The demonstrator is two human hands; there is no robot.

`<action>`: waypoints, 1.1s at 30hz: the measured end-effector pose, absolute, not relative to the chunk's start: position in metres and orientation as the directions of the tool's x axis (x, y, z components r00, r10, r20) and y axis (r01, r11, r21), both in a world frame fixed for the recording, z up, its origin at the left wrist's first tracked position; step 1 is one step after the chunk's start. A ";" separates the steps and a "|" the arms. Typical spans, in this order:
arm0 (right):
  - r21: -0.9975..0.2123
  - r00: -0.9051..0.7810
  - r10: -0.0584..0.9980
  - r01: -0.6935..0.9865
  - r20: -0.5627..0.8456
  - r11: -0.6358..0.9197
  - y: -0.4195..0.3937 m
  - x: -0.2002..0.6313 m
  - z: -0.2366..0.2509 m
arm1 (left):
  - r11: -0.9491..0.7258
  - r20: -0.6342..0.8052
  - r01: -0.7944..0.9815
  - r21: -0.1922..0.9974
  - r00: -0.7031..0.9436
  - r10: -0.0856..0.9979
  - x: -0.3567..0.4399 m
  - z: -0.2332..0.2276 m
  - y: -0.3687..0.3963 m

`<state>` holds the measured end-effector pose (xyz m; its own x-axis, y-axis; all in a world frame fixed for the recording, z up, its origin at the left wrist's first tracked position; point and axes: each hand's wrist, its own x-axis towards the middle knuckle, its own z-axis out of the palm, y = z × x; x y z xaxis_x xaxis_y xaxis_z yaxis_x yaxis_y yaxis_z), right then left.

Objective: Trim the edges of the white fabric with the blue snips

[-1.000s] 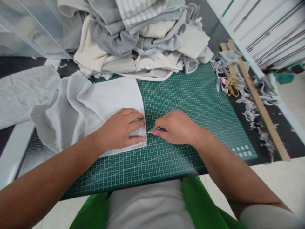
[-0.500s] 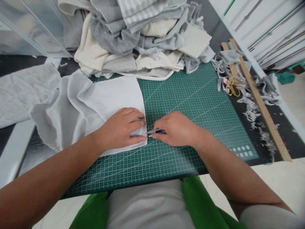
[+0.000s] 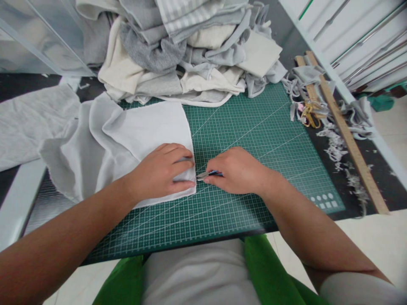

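White cloth [image 3: 159, 123] lies spread on the green cutting mat [image 3: 241, 123], its left part rumpled into folds. My left hand [image 3: 168, 167] rests palm down on its right end, thumb and fingers apart, pressing the fabric near the edge. Just to the right, my right hand [image 3: 237, 171] is closed around small thread snips [image 3: 206, 174] with metal blades and a bit of blue at the handle. The blade tips point left and reach the cloth's edge by my left thumb. Most of the handle is hidden in my fingers.
Behind the mat rises a heap of grey and cream fabrics [image 3: 152, 51]. On the right lie a wooden ruler [image 3: 352, 148], gold-handled scissors [image 3: 308, 117] and shredded scraps [image 3: 335, 144]. More grey fabric [image 3: 34, 123] stretches out at the left, near a clear plastic bin [image 3: 28, 38].
My right hand and the snips have shifted very slightly to the right. My left hand and the cloth stay where they were.
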<state>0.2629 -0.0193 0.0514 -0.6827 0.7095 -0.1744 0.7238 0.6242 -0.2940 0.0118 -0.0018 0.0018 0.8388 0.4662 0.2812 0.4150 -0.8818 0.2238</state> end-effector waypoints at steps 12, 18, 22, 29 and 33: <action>-0.264 -0.684 0.703 0.726 -0.192 0.634 -0.020 0.261 0.052 | -0.883 0.285 0.413 0.223 0.838 0.464 0.012 0.001 -0.002; -0.252 -0.684 0.702 0.727 -0.196 0.638 -0.020 0.260 0.051 | -0.882 0.282 0.417 0.222 0.838 0.467 0.011 0.000 -0.001; -0.234 -0.688 0.696 0.725 -0.203 0.648 -0.021 0.259 0.052 | -0.882 0.283 0.415 0.224 0.839 0.466 0.011 0.001 -0.002; -0.261 -0.683 0.706 0.727 -0.188 0.635 -0.019 0.261 0.052 | -0.880 0.270 0.419 0.225 0.841 0.469 0.011 0.002 -0.002; -0.294 -0.689 0.703 0.718 -0.176 0.630 -0.019 0.263 0.052 | -0.882 0.279 0.414 0.225 0.840 0.465 0.011 0.001 -0.002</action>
